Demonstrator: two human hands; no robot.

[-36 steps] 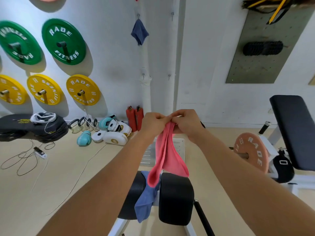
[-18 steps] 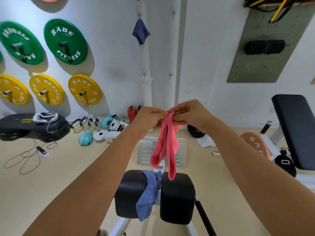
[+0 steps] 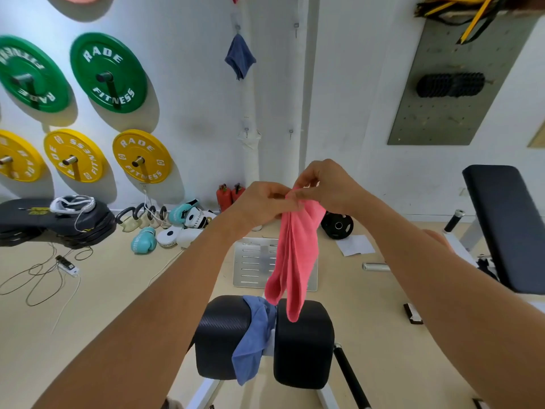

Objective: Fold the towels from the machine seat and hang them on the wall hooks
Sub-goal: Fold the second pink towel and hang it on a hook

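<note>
Open air lies between the raised hands and the white wall ahead. Two small metal wall hooks (image 3: 246, 130) (image 3: 291, 132) sit bare beside the white vertical pipe (image 3: 250, 149), which bulges between them (a taped joint just under the left one). Higher up, a folded dark blue towel (image 3: 239, 57) occupies its hook. Below, two black padded rollers (image 3: 303, 343) flank a draped light blue towel (image 3: 253, 340).

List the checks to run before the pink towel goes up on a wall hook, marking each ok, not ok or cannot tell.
1. Both hands pinch the pink towel top: left hand, right hand: ok.
2. Towel folded neatly: not ok, hangs bunched.
3. Towel clear of seat pads: cannot tell.
4. Free hook on the wall: ok.
5. Seat emptied: not ok, blue towel remains.
</note>
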